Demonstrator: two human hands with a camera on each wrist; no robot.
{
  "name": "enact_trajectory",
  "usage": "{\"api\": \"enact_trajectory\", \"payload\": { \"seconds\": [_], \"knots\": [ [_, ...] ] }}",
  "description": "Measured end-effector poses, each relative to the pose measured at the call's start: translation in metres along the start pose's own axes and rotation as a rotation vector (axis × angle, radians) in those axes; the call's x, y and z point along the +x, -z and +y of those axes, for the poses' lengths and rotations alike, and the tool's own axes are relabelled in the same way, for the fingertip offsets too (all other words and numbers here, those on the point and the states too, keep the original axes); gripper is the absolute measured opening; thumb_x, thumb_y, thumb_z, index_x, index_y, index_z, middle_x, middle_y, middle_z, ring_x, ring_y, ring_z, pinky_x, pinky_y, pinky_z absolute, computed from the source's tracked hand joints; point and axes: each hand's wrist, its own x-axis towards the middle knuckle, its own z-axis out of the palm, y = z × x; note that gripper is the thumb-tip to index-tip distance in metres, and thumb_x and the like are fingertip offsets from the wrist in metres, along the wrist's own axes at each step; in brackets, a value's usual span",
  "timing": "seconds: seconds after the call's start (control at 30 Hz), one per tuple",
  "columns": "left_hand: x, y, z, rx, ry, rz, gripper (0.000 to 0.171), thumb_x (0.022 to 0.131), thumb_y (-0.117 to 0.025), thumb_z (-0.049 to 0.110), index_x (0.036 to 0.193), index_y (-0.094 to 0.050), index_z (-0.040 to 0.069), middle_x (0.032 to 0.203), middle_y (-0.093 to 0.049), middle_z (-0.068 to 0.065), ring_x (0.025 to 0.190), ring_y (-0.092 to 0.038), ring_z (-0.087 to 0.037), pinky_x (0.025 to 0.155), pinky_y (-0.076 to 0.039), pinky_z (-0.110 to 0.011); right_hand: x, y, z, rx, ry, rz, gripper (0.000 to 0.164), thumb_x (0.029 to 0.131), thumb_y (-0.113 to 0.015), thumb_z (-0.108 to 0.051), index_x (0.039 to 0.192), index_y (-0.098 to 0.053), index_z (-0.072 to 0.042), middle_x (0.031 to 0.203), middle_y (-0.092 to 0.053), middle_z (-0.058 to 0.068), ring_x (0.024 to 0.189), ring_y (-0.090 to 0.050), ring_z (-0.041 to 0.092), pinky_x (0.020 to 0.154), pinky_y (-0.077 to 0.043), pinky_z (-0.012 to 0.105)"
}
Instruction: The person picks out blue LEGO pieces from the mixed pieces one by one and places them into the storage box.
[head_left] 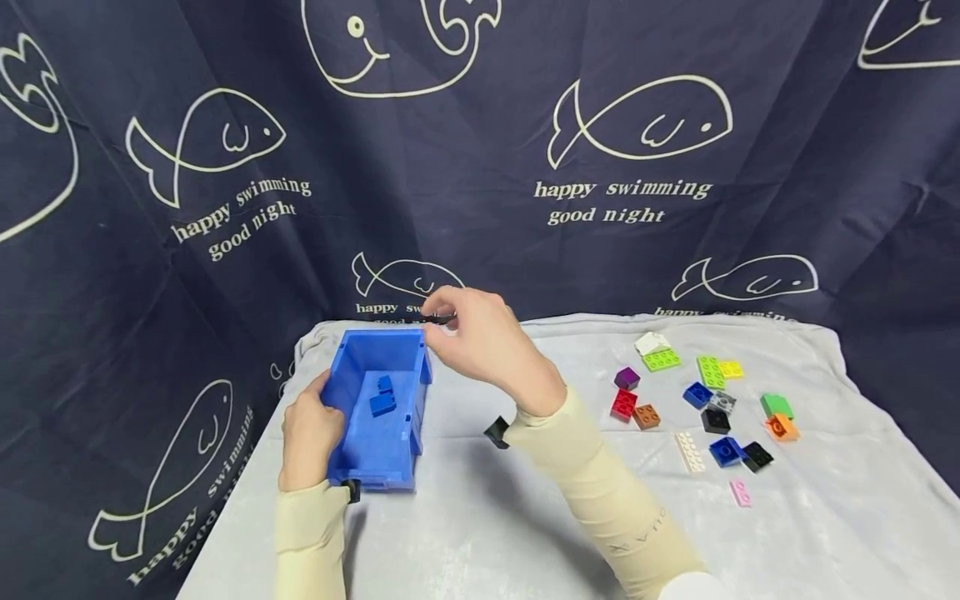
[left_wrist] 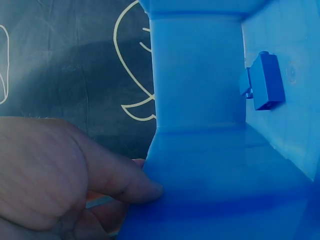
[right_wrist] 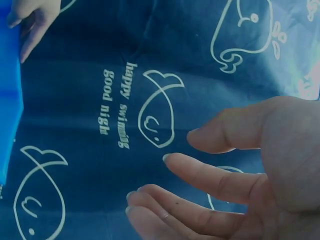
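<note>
A blue plastic bin [head_left: 411, 417] stands at the left of the table, and its left wall is in the grip of my left hand [head_left: 311, 429]. In the left wrist view the thumb of that hand [left_wrist: 100, 175] lies over the wall's edge, the other fingers partly hidden outside. Two blue bricks, a larger one [head_left: 382, 404] and a smaller one [head_left: 385, 384], lie on the bin floor. My right hand [head_left: 483, 337] is raised by the bin's far right corner. Its fingers [right_wrist: 205, 175] are loosely bent and apart from the thumb, with nothing between them.
Several loose bricks lie on the right half of the white-covered table [head_left: 525, 500], among them a red brick [head_left: 623, 405], a purple brick [head_left: 627, 378], an orange brick [head_left: 782, 427] and a pink brick [head_left: 740, 493]. A dark curtain [head_left: 480, 167] with fish drawings hangs behind.
</note>
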Motion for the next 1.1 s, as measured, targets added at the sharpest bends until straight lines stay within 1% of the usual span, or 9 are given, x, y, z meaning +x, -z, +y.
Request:
{"api": "enact_trajectory", "payload": {
  "seconds": [0.17, 0.33, 0.53, 0.63, 0.8, 0.9, 1.1],
  "knots": [
    [0.0, -0.002, 0.001, -0.004, -0.001, -0.005, 0.072, 0.082, -0.04, -0.004, 0.153, -0.047, 0.002, 0.144, -0.052, -0.036, 0.128, -0.053, -0.057, 0.1, -0.044, -0.067, -0.015, 0.016, 0.012, 0.003, -0.006, 0.01, 0.024, 0.092, -0.062, -0.027, 0.113, -0.074, -0.022, 0.109, -0.074, -0.011, 0.096, -0.069, 0.01, 0.088, -0.054, 0.033],
    [-0.001, -0.003, 0.0, -0.003, -0.01, -0.005, 0.072, 0.082, -0.04, -0.004, 0.153, -0.047, 0.0, 0.143, -0.053, -0.036, 0.125, -0.054, -0.057, 0.098, -0.045, -0.067, -0.031, 0.028, 0.028, 0.014, -0.011, 0.046, 0.024, 0.093, -0.063, -0.026, 0.114, -0.073, -0.02, 0.111, -0.075, -0.008, 0.1, -0.07, 0.018, 0.088, -0.056, 0.036],
    [0.001, -0.001, 0.001, -0.007, -0.007, 0.004, 0.072, 0.081, -0.041, -0.004, 0.153, -0.047, 0.0, 0.143, -0.053, -0.036, 0.126, -0.053, -0.058, 0.099, -0.044, -0.068, -0.045, 0.04, 0.05, 0.001, -0.062, 0.078, 0.026, 0.093, -0.063, -0.026, 0.116, -0.072, -0.019, 0.114, -0.074, -0.005, 0.1, -0.071, 0.02, 0.088, -0.056, 0.036],
    [0.003, -0.001, 0.0, -0.004, -0.006, 0.012, 0.072, 0.082, -0.041, -0.004, 0.153, -0.048, 0.001, 0.143, -0.053, -0.036, 0.127, -0.053, -0.058, 0.099, -0.044, -0.068, -0.05, 0.042, 0.063, -0.024, -0.096, 0.08, 0.027, 0.094, -0.063, -0.027, 0.118, -0.072, -0.019, 0.117, -0.074, -0.003, 0.103, -0.07, 0.022, 0.089, -0.056, 0.038],
    [0.003, -0.001, 0.001, 0.004, 0.002, -0.011, 0.072, 0.082, -0.041, -0.004, 0.153, -0.047, 0.002, 0.143, -0.052, -0.037, 0.127, -0.052, -0.059, 0.099, -0.044, -0.069, -0.063, 0.046, 0.088, -0.079, -0.17, 0.075, 0.03, 0.095, -0.063, -0.028, 0.122, -0.071, -0.019, 0.123, -0.072, 0.001, 0.109, -0.07, 0.026, 0.092, -0.056, 0.044],
    [0.002, -0.001, 0.001, 0.009, -0.002, -0.009, 0.072, 0.082, -0.041, -0.003, 0.153, -0.047, 0.001, 0.142, -0.052, -0.037, 0.126, -0.052, -0.059, 0.099, -0.044, -0.069, -0.072, 0.048, 0.102, -0.099, -0.203, 0.07, 0.033, 0.095, -0.063, -0.027, 0.125, -0.07, -0.017, 0.126, -0.071, 0.004, 0.111, -0.069, 0.031, 0.093, -0.054, 0.048],
    [0.003, 0.0, 0.001, 0.007, -0.002, 0.001, 0.071, 0.082, -0.041, -0.003, 0.153, -0.047, 0.001, 0.143, -0.052, -0.037, 0.126, -0.051, -0.059, 0.099, -0.043, -0.069, -0.081, 0.046, 0.133, -0.173, -0.199, 0.062, 0.035, 0.094, -0.063, -0.024, 0.126, -0.069, -0.011, 0.129, -0.07, 0.013, 0.119, -0.064, 0.036, 0.098, -0.048, 0.054]
  ]
}}
